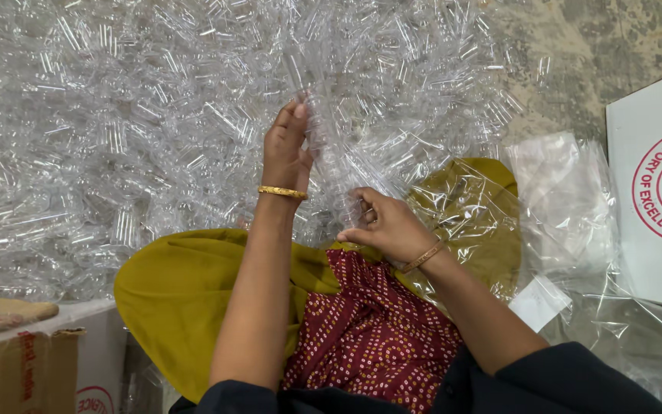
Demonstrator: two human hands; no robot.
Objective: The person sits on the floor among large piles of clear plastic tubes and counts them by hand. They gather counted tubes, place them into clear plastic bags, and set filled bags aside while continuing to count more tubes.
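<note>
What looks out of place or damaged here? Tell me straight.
Nothing looks damaged. The clear plastic pieces lie in a loose heap on the floor, and both hands, left hand and right hand, hold a stacked column of them.

We see our left hand (286,149) raised ahead of us, forearm stretched straight forward, fingers upright and pinched closed. Our right hand (387,226) sits lower and nearer, elbow bent, forearm angled inward, fingers curled closed with the thumb tucked under.
</note>
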